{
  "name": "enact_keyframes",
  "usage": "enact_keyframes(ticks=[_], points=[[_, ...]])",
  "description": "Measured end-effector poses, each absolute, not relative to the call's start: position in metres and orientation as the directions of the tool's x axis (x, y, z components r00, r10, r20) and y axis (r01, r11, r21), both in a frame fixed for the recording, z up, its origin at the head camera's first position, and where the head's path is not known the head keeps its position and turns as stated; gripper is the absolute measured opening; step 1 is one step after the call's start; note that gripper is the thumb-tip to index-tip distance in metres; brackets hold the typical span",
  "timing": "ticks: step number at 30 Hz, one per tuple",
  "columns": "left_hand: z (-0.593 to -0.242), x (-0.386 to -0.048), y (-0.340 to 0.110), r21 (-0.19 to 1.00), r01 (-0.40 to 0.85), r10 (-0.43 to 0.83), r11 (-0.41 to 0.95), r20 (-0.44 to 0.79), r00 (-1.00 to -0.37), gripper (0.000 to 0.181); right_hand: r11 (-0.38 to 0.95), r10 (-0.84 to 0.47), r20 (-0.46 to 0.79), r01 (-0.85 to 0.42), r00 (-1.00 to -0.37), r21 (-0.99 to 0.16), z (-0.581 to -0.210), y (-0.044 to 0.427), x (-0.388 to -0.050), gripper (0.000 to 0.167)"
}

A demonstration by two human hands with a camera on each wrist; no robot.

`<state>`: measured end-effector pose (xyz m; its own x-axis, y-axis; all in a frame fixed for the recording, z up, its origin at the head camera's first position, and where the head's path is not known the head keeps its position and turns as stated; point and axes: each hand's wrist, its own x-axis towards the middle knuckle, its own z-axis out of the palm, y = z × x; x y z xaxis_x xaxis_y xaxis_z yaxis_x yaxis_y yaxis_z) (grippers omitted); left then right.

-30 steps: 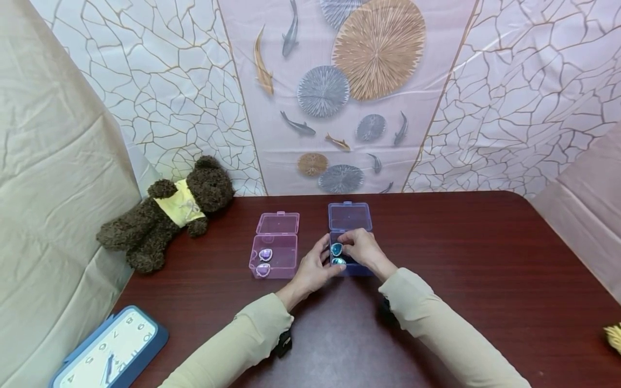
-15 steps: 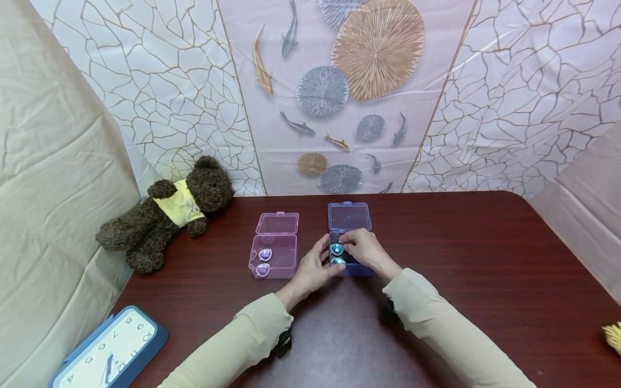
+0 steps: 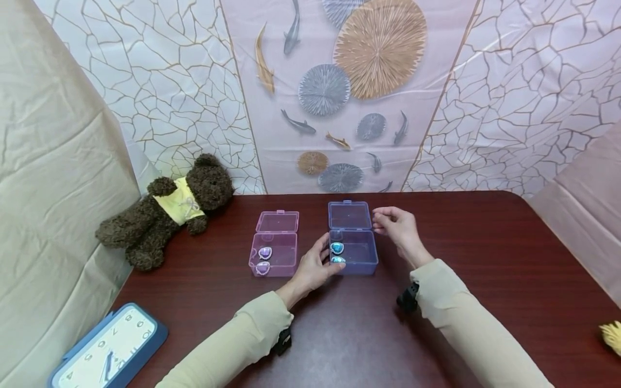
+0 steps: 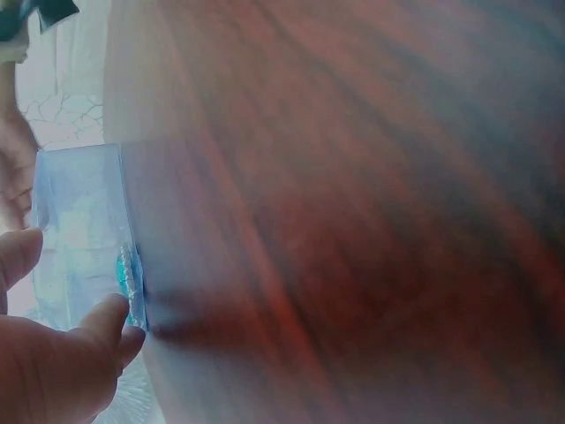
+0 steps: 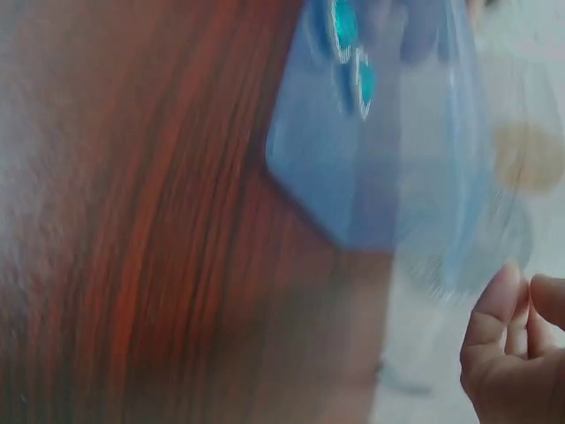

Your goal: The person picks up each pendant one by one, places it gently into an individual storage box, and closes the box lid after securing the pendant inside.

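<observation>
An open blue see-through plastic box stands on the table, its lid tipped back. My left hand holds its left side, thumb at the front corner and fingers along the wall. Two teal heart-like gems with pale beaded rims lie inside along the left wall, an upper gem and a lower gem partly behind the thumb. Right of the lid hovers my right hand, apart from the box. Its fingers are loosely bent towards the thumb, and nothing shows between them in the right wrist view.
A pink see-through box with its lid back stands left of the blue one, holding two purple gems. A brown teddy bear lies at the back left. A blue-framed clock sits front left; a yellow tuft shows far right.
My right hand has left the blue box's inside and moved right and back, beside the lid. The gems lie in view along the left wall. My left hand keeps its place.
</observation>
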<state>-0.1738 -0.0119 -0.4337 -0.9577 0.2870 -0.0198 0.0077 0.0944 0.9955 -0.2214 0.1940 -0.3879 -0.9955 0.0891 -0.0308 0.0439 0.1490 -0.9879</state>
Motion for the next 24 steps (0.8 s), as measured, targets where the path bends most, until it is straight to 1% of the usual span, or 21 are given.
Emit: enact_keyframes(ticks=[2, 7, 11, 13, 17, 21, 24], points=[[-0.434, -0.174, -0.012, 0.995, 0.012, 0.287, 0.101, -0.018, -0.958, 0.079, 0.098, 0.122, -0.104, 0.116, -0.987, -0.988, -0.391, 0.201, -0.227, 0.033], [-0.433, -0.173, -0.012, 0.996, 0.02, 0.287, 0.092, -0.007, -0.958, 0.079, 0.132, 0.091, -0.257, 0.268, -0.962, -0.954, -0.397, 0.205, -0.24, 0.04], [-0.434, -0.175, -0.011, 0.996, 0.015, 0.281, 0.085, -0.01, -0.96, 0.079, 0.196, 0.078, -0.285, 0.295, -0.955, -0.935, -0.399, 0.202, -0.25, 0.039], [-0.435, -0.176, -0.011, 0.996, 0.014, 0.277, 0.086, -0.01, -0.961, 0.079, 0.229, 0.076, -0.265, 0.276, -0.961, -0.934, -0.399, 0.201, -0.253, 0.038], [-0.435, -0.176, -0.011, 0.995, 0.008, 0.272, 0.095, -0.018, -0.962, 0.079, 0.274, 0.056, -0.183, 0.192, -0.981, -0.943, -0.396, 0.201, -0.253, 0.034], [-0.435, -0.176, -0.011, 0.995, 0.021, 0.268, 0.097, -0.006, -0.964, 0.078, 0.289, 0.0, -0.059, 0.057, -0.998, -0.956, -0.391, 0.204, -0.243, 0.024], [-0.435, -0.174, -0.011, 0.994, 0.027, 0.256, 0.103, 0.0, -0.967, 0.076, 0.289, -0.048, 0.061, -0.072, -0.997, -0.955, -0.391, 0.205, -0.23, 0.018]])
